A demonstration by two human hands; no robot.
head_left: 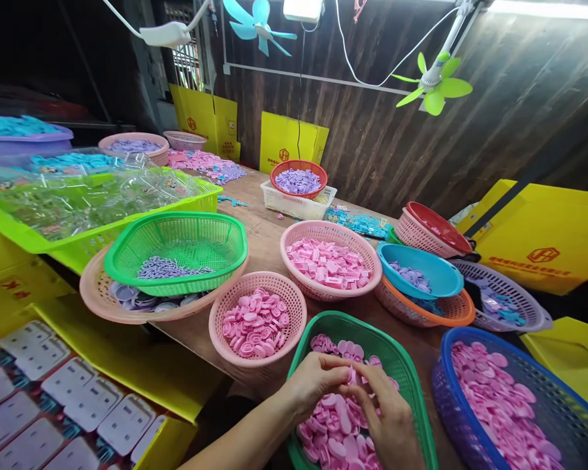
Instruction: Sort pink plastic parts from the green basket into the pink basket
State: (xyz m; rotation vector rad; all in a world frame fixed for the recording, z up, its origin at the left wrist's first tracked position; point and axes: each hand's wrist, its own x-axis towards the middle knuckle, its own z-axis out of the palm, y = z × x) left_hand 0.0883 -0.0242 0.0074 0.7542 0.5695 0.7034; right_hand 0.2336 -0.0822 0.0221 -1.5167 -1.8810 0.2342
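Above a dark green basket [419,398] my left hand [316,384] and my right hand [389,408] meet at the fingertips. Both are pinched on a small pink plastic piece [353,376], partly hidden by the fingers. Many loose pink oval pieces [340,424] lie in the basket below. Just left of it stands a round pink basket [216,343] with thicker pink oval parts [257,323]. A blue basket [445,391] at the right holds more pink oval pieces [500,398].
Behind are a pink basket [287,261] of pink blocks, a light blue basin [451,284] on an orange basket [463,316], and a green basket [115,264] with purple parts. A yellow carton [166,450] of white cases sits lower left. Two small fans [434,85] hang overhead.
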